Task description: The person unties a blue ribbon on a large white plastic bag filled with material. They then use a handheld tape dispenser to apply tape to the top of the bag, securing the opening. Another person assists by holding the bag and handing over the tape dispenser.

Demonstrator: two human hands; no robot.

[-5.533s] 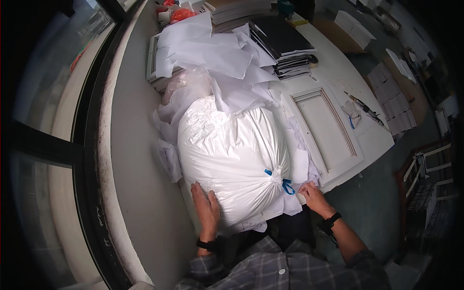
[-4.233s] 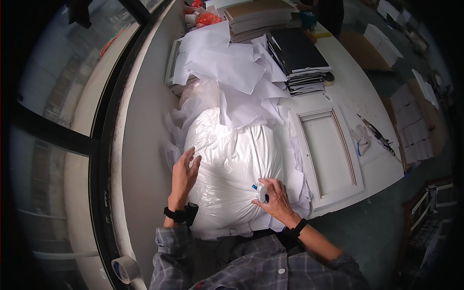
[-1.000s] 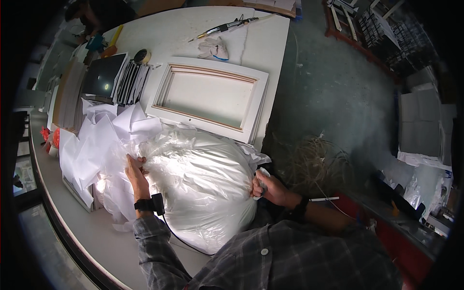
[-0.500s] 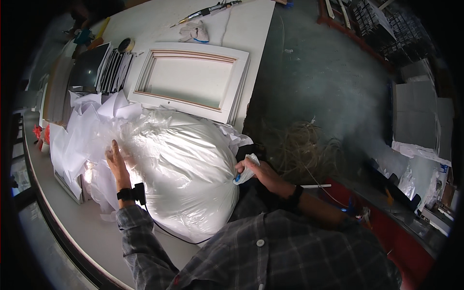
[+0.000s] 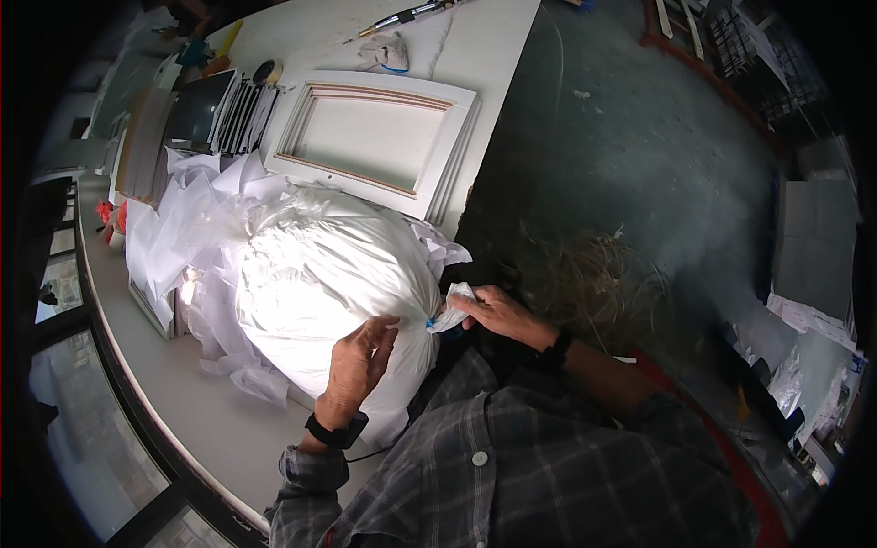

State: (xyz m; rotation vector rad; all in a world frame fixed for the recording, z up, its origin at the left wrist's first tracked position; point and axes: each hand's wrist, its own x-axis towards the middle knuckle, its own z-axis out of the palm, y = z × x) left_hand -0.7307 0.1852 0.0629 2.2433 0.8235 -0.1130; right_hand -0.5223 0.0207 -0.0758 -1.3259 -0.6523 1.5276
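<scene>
A big, full white plastic bag (image 5: 315, 279) lies on the table with its gathered neck turned toward me. A blue tie (image 5: 429, 322) goes round the base of that neck. My right hand (image 5: 502, 315) grips the twisted end of the bag's neck (image 5: 450, 306), just past the tie. My left hand (image 5: 358, 363) is over the near side of the bag, close to the tie, with fingers loosely bent and apart. It holds nothing that I can see.
Stacked white window frames (image 5: 365, 146) lie beyond the bag. Crumpled white sheeting (image 5: 196, 219) spreads at its left. A glove (image 5: 385, 55) and a power screwdriver (image 5: 402, 18) sit at the far end. Tangled strapping (image 5: 603, 283) covers floor at right.
My left hand has come from the bag's far left side across to near its tied neck. My right hand keeps its grip on the gathered end, which now sticks out more plainly.
</scene>
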